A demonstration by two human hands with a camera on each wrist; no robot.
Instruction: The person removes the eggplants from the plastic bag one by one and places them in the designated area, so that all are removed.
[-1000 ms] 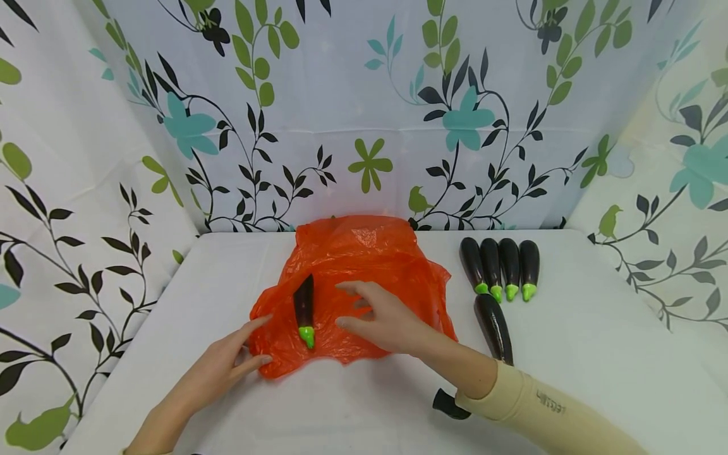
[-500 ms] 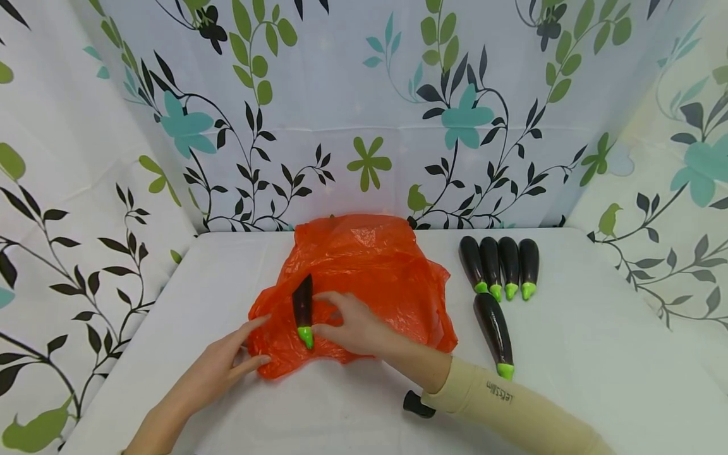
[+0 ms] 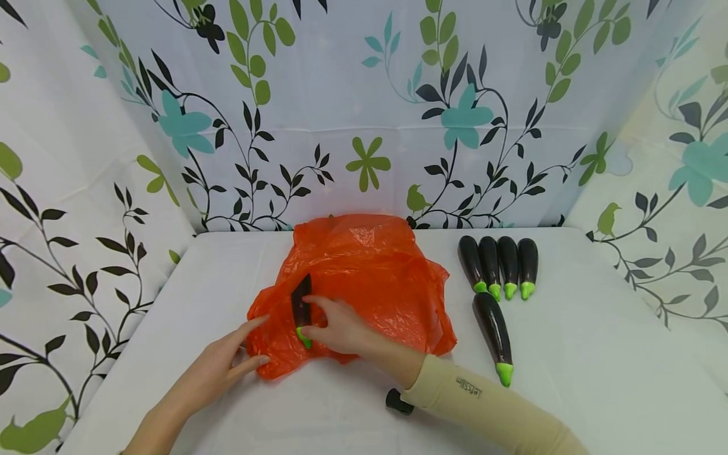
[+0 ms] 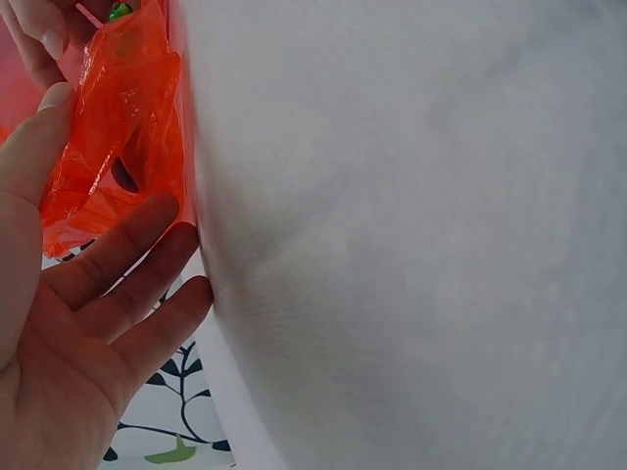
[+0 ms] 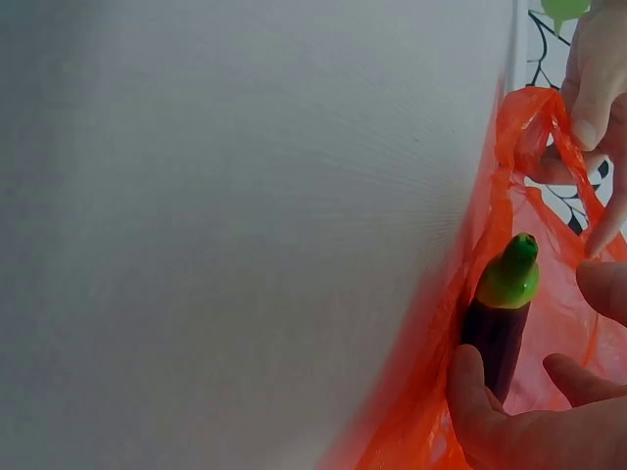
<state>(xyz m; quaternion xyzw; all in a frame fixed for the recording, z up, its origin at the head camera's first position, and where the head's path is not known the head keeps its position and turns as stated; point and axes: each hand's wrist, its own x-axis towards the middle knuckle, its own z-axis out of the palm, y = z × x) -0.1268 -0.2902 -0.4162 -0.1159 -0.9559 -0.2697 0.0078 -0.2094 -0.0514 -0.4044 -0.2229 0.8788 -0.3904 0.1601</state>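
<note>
A toy eggplant (image 3: 299, 313), dark purple with a bright green stem, lies on the crumpled orange-red plastic bag (image 3: 378, 291). Folded film seems to cover part of its far end. My right hand (image 3: 338, 325) is over its right side, thumb near the stem and index finger across the dark body. In the right wrist view the fingers are spread around the eggplant (image 5: 498, 328), with the thumb apart from it. My left hand (image 3: 218, 363) rests against the bag's left edge. Its fingers are extended in the left wrist view, with the thumb beside the bag (image 4: 122, 98).
Several eggplants (image 3: 508, 265) stand in a row at the right, stems toward me. Another eggplant (image 3: 493, 335) lies just in front of them. A small black object (image 3: 399, 402) sits under the right sleeve. Patterned curtain (image 3: 318, 82) surrounds the white table (image 3: 574, 303).
My right hand has moved left across the bag to the eggplant, and the black object under the sleeve moved with it. My left hand has stayed at the bag's edge.
</note>
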